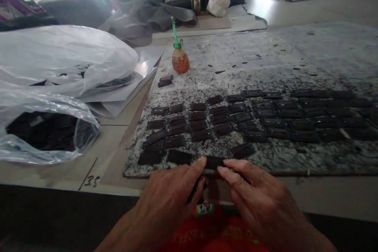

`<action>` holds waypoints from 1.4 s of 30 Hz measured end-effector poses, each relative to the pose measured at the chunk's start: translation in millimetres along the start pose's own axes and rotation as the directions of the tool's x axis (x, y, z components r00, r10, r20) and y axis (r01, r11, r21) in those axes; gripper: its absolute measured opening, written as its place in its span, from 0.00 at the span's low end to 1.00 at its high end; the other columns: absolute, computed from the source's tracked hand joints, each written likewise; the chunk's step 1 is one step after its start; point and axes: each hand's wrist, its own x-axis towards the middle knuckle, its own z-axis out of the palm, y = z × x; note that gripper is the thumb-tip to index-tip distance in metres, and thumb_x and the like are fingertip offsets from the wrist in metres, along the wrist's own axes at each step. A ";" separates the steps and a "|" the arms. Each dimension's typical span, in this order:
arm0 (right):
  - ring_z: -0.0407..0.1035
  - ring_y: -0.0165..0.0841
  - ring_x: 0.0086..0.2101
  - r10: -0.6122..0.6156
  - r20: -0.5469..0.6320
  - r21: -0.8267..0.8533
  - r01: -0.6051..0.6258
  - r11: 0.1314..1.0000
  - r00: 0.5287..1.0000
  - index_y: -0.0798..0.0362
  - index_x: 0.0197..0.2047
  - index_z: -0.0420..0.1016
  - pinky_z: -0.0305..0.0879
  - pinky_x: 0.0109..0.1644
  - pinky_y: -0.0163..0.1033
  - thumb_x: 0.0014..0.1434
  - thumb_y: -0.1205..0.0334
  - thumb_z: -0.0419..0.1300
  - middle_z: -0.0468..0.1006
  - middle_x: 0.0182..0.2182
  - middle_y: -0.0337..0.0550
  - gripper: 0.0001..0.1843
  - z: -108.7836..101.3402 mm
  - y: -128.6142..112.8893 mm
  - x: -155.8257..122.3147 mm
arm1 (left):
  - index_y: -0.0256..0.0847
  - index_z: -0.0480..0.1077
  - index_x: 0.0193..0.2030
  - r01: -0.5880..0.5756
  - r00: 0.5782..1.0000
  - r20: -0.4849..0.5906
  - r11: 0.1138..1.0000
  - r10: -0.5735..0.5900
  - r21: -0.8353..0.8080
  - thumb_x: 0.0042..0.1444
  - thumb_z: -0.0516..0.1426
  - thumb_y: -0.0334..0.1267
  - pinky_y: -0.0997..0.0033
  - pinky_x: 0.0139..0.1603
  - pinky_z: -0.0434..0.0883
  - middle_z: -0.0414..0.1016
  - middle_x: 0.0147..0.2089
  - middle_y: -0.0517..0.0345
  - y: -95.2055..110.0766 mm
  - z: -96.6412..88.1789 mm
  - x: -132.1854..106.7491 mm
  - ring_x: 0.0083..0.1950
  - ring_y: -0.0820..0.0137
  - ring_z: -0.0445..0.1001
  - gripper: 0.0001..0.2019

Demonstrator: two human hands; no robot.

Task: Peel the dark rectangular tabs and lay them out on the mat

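Both hands are at the front edge of a stained board (224, 80). Between them is a small dark rectangular strip (214, 162). My left hand (174, 191) pinches its left end, and something dark (193, 193) shows under those fingers, too shadowed to make out. The thumb and fingers of my right hand (262, 195) close on the strip's right end. Just left of it lies another dark piece (179, 157). Rows of similar dark strips (198, 116), with shiny edges, cover the board beyond my hands. One strip (242, 150) lies apart, near my right fingers.
A round orange-brown bottle (180, 61) with a green spout stands toward the back of the board. Two dark pieces (164, 82) lie near it. On the left, a clear plastic bag (88, 116) holds black pieces, with a larger white bag (71, 53) behind.
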 end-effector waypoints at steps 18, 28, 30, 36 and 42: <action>0.73 0.31 0.44 0.047 0.040 0.163 -0.053 0.985 0.998 0.53 0.49 0.69 0.71 0.48 0.34 0.63 0.70 0.49 0.75 0.44 0.46 0.13 -1.9 10.6 -5.1 | 0.44 0.70 0.53 0.207 0.940 -0.167 0.889 -0.296 -0.408 0.59 0.56 0.32 0.87 0.27 0.66 0.77 0.34 0.66 9.0 -17.5 0.3 0.25 0.81 0.70 0.15; 0.72 0.33 0.32 0.120 0.095 0.181 -0.136 0.974 0.988 0.52 0.53 0.66 0.71 0.34 0.37 0.62 0.67 0.53 0.72 0.38 0.43 0.15 -7.8 -8.4 33.4 | 0.44 0.72 0.49 0.186 0.940 -0.157 0.844 -0.301 -0.504 0.58 0.56 0.31 0.86 0.31 0.70 0.79 0.37 0.63 7.0 -16.0 -5.3 0.31 0.77 0.76 0.12; 0.73 0.35 0.34 0.062 0.149 0.172 -0.087 0.981 0.987 0.55 0.53 0.68 0.70 0.36 0.38 0.60 0.69 0.55 0.74 0.38 0.45 0.17 -1.5 -13.7 47.5 | 0.44 0.73 0.48 0.170 0.937 -0.178 0.835 -0.302 -0.523 0.58 0.56 0.30 0.84 0.38 0.72 0.80 0.40 0.62 7.0 -17.7 -6.4 0.38 0.75 0.78 0.12; 0.70 0.32 0.27 0.019 0.127 0.152 -0.039 0.988 0.992 0.53 0.29 0.73 0.61 0.31 0.35 0.56 0.73 0.57 0.74 0.25 0.39 0.08 15.0 -26.3 65.3 | 0.49 0.75 0.47 0.169 0.925 -0.145 0.724 -0.351 -0.669 0.57 0.57 0.29 0.80 0.39 0.74 0.81 0.41 0.62 5.2 -20.7 -18.3 0.39 0.71 0.79 0.14; 0.70 0.33 0.27 0.046 0.081 0.055 -0.050 0.997 0.996 0.52 0.28 0.74 0.59 0.32 0.37 0.57 0.71 0.58 0.75 0.24 0.38 0.08 17.3 -28.1 66.8 | 0.51 0.79 0.36 0.172 0.713 -0.176 0.413 -0.679 -0.894 0.54 0.61 0.33 0.77 0.35 0.75 0.81 0.37 0.63 5.4 -23.1 -32.1 0.38 0.70 0.78 0.07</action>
